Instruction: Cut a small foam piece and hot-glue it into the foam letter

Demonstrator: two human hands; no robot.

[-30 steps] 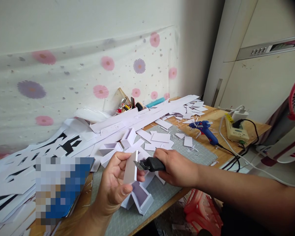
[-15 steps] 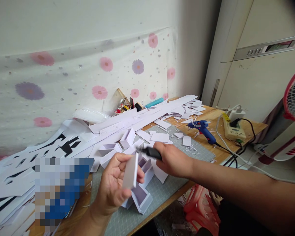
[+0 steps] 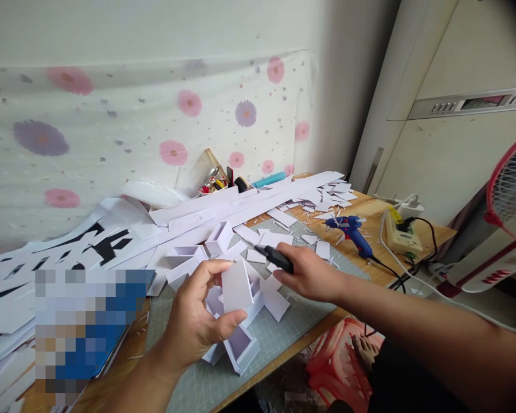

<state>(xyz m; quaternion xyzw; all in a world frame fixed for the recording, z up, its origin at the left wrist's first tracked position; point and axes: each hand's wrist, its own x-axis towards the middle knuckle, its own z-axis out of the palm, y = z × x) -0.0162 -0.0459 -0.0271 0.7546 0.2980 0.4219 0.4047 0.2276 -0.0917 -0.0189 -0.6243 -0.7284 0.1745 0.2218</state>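
Observation:
Between the thumb and fingers of my left hand [image 3: 202, 307] is a small white foam board piece [image 3: 236, 287], its flat face turned toward me. My right hand [image 3: 307, 272] is closed round the black handle of a craft knife [image 3: 277, 259], whose tip points left and sits just apart from the piece. Beneath my left hand, white open boxes [image 3: 243, 347] made of board lie on the grey-green cutting mat [image 3: 292, 338], partly hidden by the hand. Another white box [image 3: 219, 238] and loose flat pieces [image 3: 275, 240] lie farther back.
A blue glue gun [image 3: 350, 232] lies at the right, its cord running to a power strip [image 3: 404, 235]. Long white strips [image 3: 258, 206] cross the table's back. Printed sheets [image 3: 90, 241] cover the left side. A fan [image 3: 511, 195] stands right of the table.
My left hand has turned the board piece from nearly edge-on to face-on. My right hand has drawn the knife slightly right, away from the piece. The camera view has shifted a little.

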